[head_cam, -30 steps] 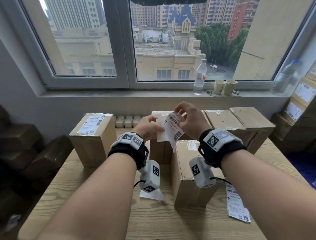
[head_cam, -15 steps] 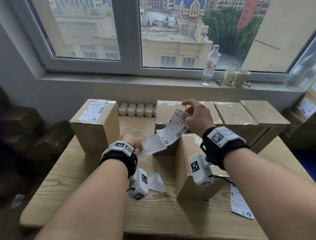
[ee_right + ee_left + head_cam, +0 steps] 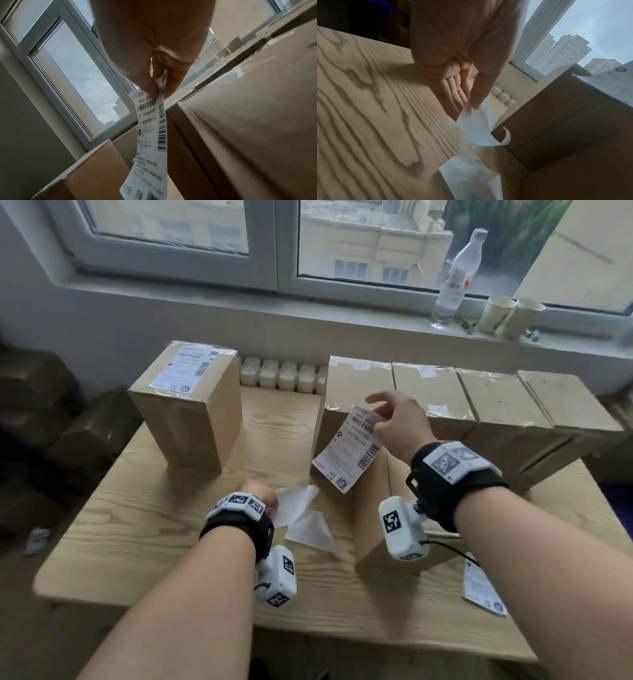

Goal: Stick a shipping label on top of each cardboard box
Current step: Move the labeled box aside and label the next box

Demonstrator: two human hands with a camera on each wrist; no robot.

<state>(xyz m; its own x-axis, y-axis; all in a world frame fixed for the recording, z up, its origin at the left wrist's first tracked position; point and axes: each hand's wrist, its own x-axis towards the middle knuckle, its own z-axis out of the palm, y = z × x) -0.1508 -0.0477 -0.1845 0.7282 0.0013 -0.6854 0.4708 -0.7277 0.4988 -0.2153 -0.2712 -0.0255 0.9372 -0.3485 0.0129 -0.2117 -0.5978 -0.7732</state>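
Note:
My right hand [image 3: 394, 419] pinches the top corner of a printed shipping label [image 3: 347, 453] [image 3: 150, 136], which hangs free in front of the row of bare cardboard boxes [image 3: 428, 392]. My left hand [image 3: 260, 496] [image 3: 467, 100] is low over the wooden table [image 3: 154, 508] and pinches a blank white backing sheet [image 3: 294, 503] [image 3: 474, 128] between thumb and fingers. A box [image 3: 186, 402] at the left carries a label [image 3: 186, 369] on its top. Another bare box [image 3: 376, 508] stands under my right wrist.
A second white backing sheet [image 3: 311, 532] lies on the table by my left wrist. A spare label [image 3: 481, 590] lies at the front right. A water bottle [image 3: 454, 278] and two paper cups [image 3: 510, 314] stand on the windowsill. More boxes [image 3: 68, 426] are stacked left of the table.
The backing sheet has come off the label: my left hand dropped toward the table with it, while my right hand kept the label up near the box row.

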